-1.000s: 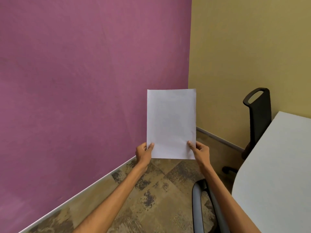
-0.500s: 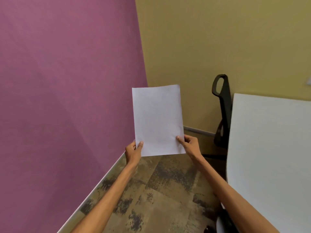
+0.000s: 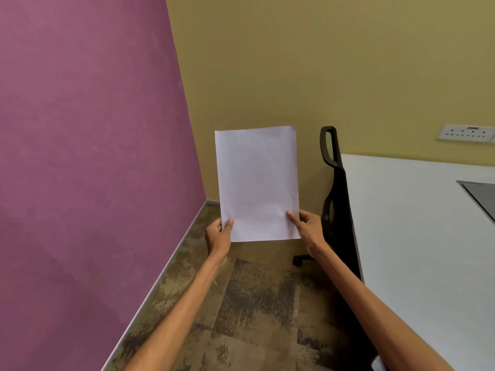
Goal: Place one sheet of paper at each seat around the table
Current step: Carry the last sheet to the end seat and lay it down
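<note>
One white sheet of paper (image 3: 257, 183), or a thin stack squared up as one (its edge does not tell you which), is pinched at its two lower corners and held upright in the air.

- Left hand (image 3: 218, 236): thumb pressed on the near face at the lower left corner. The other fingers are behind the sheet, out of sight.
- Right hand (image 3: 308, 227): thumb laid on the lower right corner, the remaining fingers curled behind. Both grips are light pinches and nothing else is carried.
- Just right of your right fingers: a black chair (image 3: 337, 210), seen edge-on, its back standing against the table edge.
- Beyond the chair, further right of the fingers: the white table (image 3: 415, 250). No sheet lies on the part that shows.
- Out at the far right: a dark panel (image 3: 482, 196) set into the tabletop.
- Above the panel: a socket strip (image 3: 466, 133) on the yellow wall (image 3: 321, 62).
- Left of your left fingers: the purple wall (image 3: 80, 156).
- Below both hands: the mottled floor (image 3: 254, 303).

Status, as a judgement: the paper is in the air, well apart from the tabletop, so the seat at this chair is not yet served. You have a sheet to lay in front of it. The other seats are out of view, so neither the count done nor the count left can be told.
</note>
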